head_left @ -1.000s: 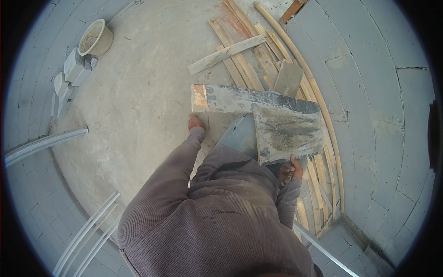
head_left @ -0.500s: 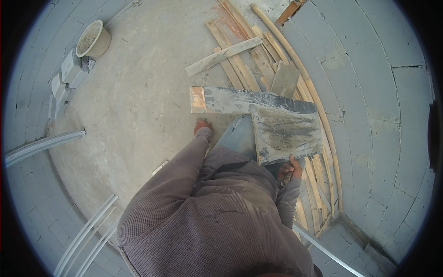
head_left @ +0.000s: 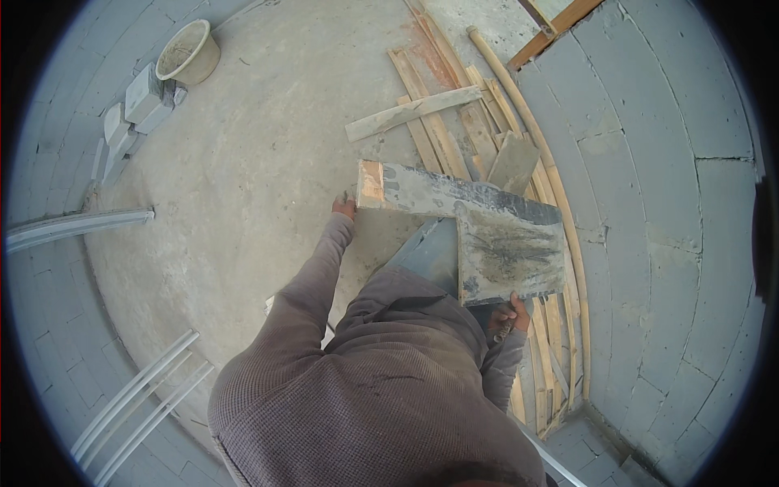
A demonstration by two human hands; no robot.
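A cement-stained wooden board (head_left: 510, 256) lies in front of me, with a wide panel on the right and a long narrow arm reaching left to a bare wood patch. My right hand (head_left: 509, 316) is closed on the panel's lower edge; a small object with a rounded end shows at its fingers, its kind unclear. At the narrow arm's left end, my left hand (head_left: 345, 205) has its fingers against the edge, partly hidden. Below the board a blue-grey flat surface (head_left: 430, 253) shows, close to my lap.
Long wooden strips (head_left: 445, 146) lie on the concrete floor (head_left: 243, 162) along the right block wall (head_left: 649, 178). A pale bucket (head_left: 203, 63) and white blocks (head_left: 148, 96) stand far left. Metal profiles (head_left: 81, 226) project from the left; more rails (head_left: 134, 394) lean at lower left.
My left hand has moved up and slightly left, from below the board to its left end. The board sits slightly lower and further right in view, still in my right hand.
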